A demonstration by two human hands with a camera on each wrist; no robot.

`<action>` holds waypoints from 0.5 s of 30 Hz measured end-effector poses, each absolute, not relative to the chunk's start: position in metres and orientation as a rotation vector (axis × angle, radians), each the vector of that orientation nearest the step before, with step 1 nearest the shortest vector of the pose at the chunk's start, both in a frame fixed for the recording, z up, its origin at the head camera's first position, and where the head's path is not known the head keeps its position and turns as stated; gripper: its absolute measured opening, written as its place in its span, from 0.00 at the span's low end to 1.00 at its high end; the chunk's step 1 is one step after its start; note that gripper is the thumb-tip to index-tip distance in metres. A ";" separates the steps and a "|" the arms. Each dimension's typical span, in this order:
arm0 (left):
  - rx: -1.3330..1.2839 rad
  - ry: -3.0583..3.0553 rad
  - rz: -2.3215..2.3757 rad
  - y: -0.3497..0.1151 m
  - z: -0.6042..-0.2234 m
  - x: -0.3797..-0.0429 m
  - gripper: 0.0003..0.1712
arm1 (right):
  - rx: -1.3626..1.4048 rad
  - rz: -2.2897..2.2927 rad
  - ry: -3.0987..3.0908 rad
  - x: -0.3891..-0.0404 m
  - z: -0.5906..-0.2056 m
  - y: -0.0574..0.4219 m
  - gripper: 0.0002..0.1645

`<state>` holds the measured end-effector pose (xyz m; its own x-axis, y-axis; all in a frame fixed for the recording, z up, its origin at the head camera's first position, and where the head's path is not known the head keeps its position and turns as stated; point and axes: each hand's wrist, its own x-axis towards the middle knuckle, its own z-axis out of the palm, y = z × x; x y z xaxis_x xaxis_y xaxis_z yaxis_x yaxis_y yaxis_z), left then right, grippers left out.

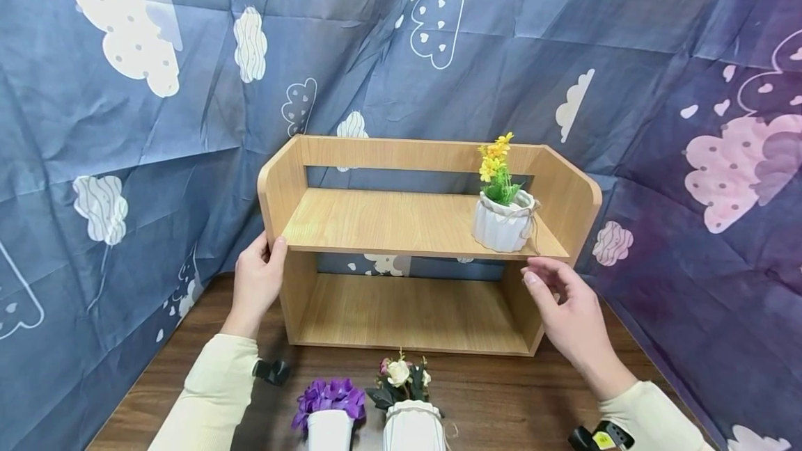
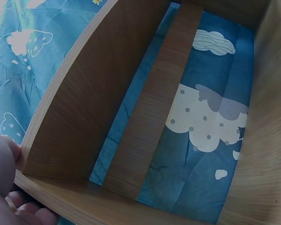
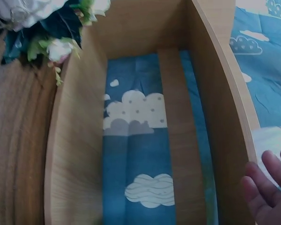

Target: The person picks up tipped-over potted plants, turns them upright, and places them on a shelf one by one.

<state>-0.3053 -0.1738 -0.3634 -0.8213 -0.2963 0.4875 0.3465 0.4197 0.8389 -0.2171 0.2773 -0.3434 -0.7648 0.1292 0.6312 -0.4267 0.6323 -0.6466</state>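
Note:
A two-tier light-wood shelf [image 1: 388, 225] stands in front of me in the head view. My left hand [image 1: 258, 280] grips its left side at the height of the upper board, thumb in front; in the left wrist view, fingers curl below that corner. A white ribbed pot with yellow flowers [image 1: 503, 221] stands at the right of the upper board, twine round its rim. Just below that pot, my right hand [image 1: 570, 308] is by the board's front edge, fingers loosely bent and holding nothing. Whether a fingertip touches the edge, I cannot tell.
Before the shelf, on the dark wooden table [image 1: 495, 395], stand a white pot with purple flowers [image 1: 330, 430] and a white pot with cream roses [image 1: 413, 426]. Blue cloth [image 1: 401, 82] with cloud prints hangs behind and at both sides.

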 end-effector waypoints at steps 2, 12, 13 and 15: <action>-0.041 -2.097 -1.436 -0.173 -0.362 -0.304 0.25 | 0.264 1.106 -2.233 -0.214 -0.348 0.275 0.14; -0.029 -2.099 -1.422 -0.173 -0.362 -0.306 0.23 | 0.323 1.181 -2.322 -0.202 -0.362 0.263 0.12; -0.027 -2.098 -1.424 -0.173 -0.362 -0.305 0.23 | 0.325 1.188 -2.330 -0.202 -0.364 0.262 0.12; -0.025 -2.098 -1.424 -0.173 -0.362 -0.305 0.23 | 0.327 1.196 -2.343 -0.200 -0.367 0.261 0.12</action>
<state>-0.3047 -0.1727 -0.3624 -0.8217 -0.3051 0.4814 0.3348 0.4252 0.8409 -0.1999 0.2607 -0.3672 -0.8534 0.0077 0.5212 -0.4175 0.5886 -0.6923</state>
